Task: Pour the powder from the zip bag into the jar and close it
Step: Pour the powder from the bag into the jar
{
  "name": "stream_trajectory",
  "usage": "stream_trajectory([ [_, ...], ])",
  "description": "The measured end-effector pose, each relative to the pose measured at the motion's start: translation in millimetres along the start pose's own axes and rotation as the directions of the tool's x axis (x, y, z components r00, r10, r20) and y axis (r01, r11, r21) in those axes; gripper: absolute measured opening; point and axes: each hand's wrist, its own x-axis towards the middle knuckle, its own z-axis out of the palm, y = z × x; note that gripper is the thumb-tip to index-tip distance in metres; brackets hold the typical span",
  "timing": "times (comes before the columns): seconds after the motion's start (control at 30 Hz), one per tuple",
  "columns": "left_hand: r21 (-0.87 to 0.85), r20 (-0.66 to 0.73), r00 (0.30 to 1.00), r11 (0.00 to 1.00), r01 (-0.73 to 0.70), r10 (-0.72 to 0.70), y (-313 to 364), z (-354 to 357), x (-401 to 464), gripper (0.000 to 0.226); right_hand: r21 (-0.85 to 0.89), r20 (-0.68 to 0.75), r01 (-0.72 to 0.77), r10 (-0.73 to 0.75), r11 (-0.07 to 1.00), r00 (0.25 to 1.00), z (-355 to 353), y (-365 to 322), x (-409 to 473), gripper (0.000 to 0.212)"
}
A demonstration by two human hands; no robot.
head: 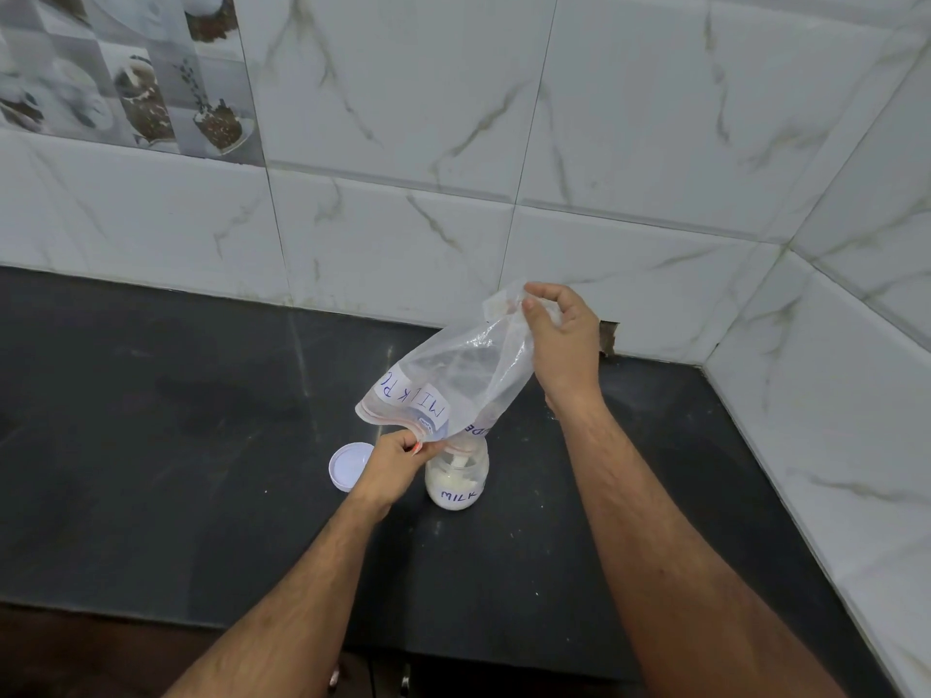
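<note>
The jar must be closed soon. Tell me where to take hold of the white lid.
Grip the lid by its rim, coming straight down from above. It lies flat on the dark counter, left of the jar, so only its round edge offers opposing sides to pinch.

The clear zip bag bears a white label with blue lettering, the clear jar holds white powder, the lid is white, the counter black, the wall tiles white marble-veined.
</note>
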Motion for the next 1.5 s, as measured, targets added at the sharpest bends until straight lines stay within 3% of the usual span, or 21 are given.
stream_trajectory([
  [0.27,-0.051,-0.023,0.999,0.998,0.027,-0.028,3,2,2,0.006,-0.015,0.022,0.060,-0.060,0.998,0.998,11,-9,-4,0.017],
  [0.67,0.042,-0.044,0.999,0.999,0.028,-0.027,-9,-6,9,0.032,-0.039,0.040,0.039,-0.037,0.998,0.998,11,-5,-11,0.014],
  [0.83,0.067,-0.021,1.000,0.998,-0.022,0.023,-3,-2,5,0.014,-0.035,-0.015,0.036,-0.037,0.999,0.999,6,-4,-8,0.013],
  [0.97,0.087,-0.045,0.996,0.994,-0.069,0.073,3,0,6,0.022,-0.026,-0.039,0.017,-0.018,1.000,0.999,3,-1,-8,0.014],
  [1.1,0.118,-0.049,0.997,0.991,-0.059,0.065,3,1,7,0.009,-0.031,-0.081,-0.003,0.001,1.000,0.997,-2,-1,-5,0.013],
  [1.2,0.165,-0.031,0.998,0.985,-0.052,0.057,2,0,8,0.018,-0.024,-0.096,-0.037,0.034,0.999,0.995,-5,0,-5,0.014],
  [1.3,0.177,-0.040,0.996,0.982,-0.071,0.079,7,1,6,0.012,0.018,-0.113,-0.070,0.072,0.997,0.991,-8,2,-4,0.012],
  [1.4,0.165,-0.066,0.993,0.983,-0.084,0.096,12,3,3,0.017,0.123,-0.145,-0.149,0.166,0.981,0.975,-16,10,-1,0.026],
  [1.5,0.181,-0.078,0.990,0.978,-0.104,0.120,16,3,2,0.017,0.335,-0.127,-0.234,0.290,0.913,0.949,-24,23,0,0.067],
])
